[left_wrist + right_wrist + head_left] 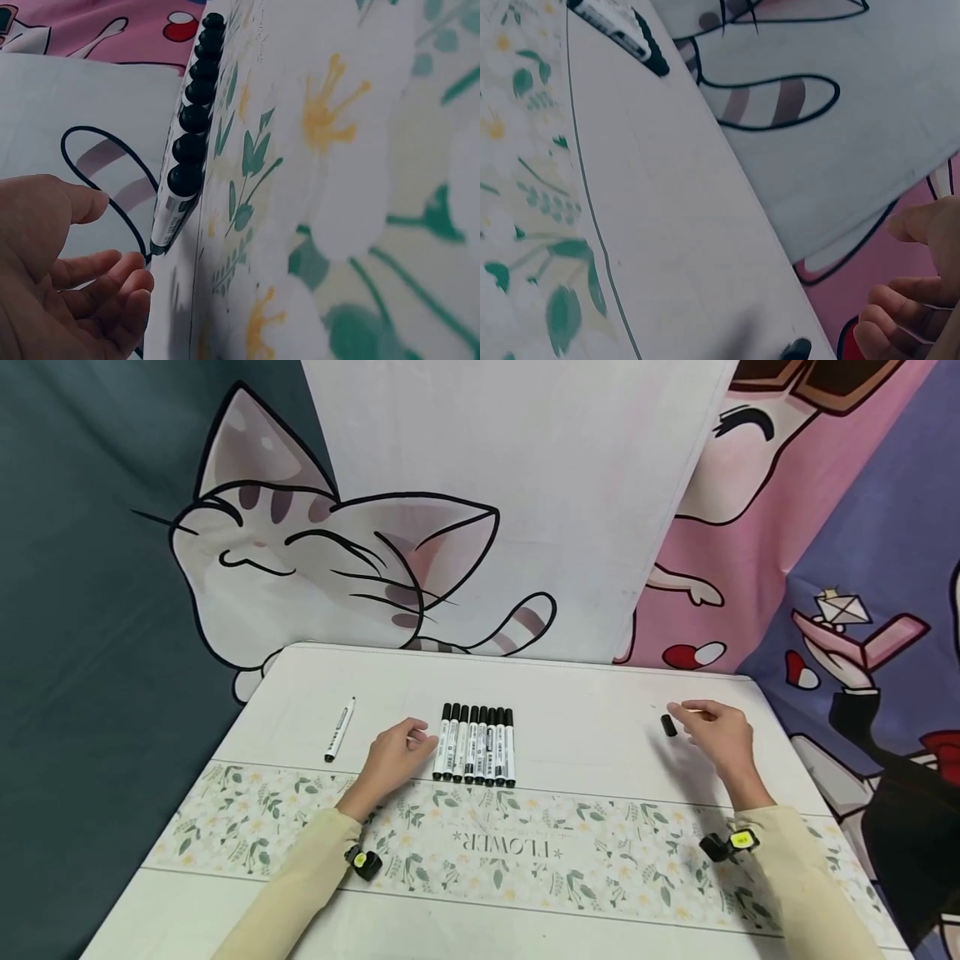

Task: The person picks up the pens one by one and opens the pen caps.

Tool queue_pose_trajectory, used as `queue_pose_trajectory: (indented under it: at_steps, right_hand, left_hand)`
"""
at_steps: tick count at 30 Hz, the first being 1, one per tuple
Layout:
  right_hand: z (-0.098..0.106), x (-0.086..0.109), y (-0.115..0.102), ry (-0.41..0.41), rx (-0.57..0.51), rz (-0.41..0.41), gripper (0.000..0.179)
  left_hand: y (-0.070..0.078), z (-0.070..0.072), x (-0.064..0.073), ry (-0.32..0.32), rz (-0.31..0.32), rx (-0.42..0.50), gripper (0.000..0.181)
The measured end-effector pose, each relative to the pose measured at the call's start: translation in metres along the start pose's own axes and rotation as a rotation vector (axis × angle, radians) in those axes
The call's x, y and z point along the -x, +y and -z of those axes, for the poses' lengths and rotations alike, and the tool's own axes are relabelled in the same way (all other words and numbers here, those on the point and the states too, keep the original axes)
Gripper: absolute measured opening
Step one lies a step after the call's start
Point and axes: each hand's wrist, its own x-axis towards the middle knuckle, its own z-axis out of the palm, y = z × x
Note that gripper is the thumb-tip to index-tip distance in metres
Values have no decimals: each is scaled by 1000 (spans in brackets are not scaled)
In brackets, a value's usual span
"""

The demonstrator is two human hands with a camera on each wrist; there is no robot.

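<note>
Sleeves, cream, enter at six o'clock, each wrist carrying a small black-and-yellow camera unit. Floral band printed "FLOWER" (517,847) crosses the white table (592,693) ahead of them. Left hand (393,758), at about ten o'clock from the band's lettering: fingers relaxed and loosely spread, holding nothing, fingertips just beside the leftmost of the row of markers (476,745). Row: eight white-barrelled markers with black caps, side by side and touching, caps toward twelve o'clock, at table centre; the left wrist view shows the same line end-on. Right hand (718,732), at three o'clock from the row and well apart from it: fingers loosely extended, hovering over the table; whether anything thin sits between the fingertips cannot be told. Loose black cap (668,725) lies on the table just beside those fingertips. Single marker (340,730), at nine o'clock from the row, lies apart with its tip end toward the person, apparently uncapped. Judged step: cap set apart, left hand placed to take a marker from the row. Next move calls for a clean pinch on the end marker without disturbing its neighbours. Cartoon cat backdrop (300,552) stands at twelve o'clock.
</note>
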Motion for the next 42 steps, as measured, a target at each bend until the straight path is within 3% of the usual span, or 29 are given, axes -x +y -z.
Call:
queue_pose_trajectory:
  at_steps: [6, 19, 32, 42]
  right_hand:
    - [-10, 17, -20, 64, -53, 169, 58]
    - [-35, 48, -57, 107, -173, 408, 39]
    - [-74, 69, -78, -69, -174, 605, 37]
    - [-94, 74, -91, -157, -176, 636, 33]
  left_hand:
    - [4, -4, -1, -49, 18, -53, 44]
    - [2, -16, -5, -91, 11, -99, 46]
    - [0, -15, -5, -93, -2, -114, 40]
    - [8, -15, -8, -59, 18, -177, 39]
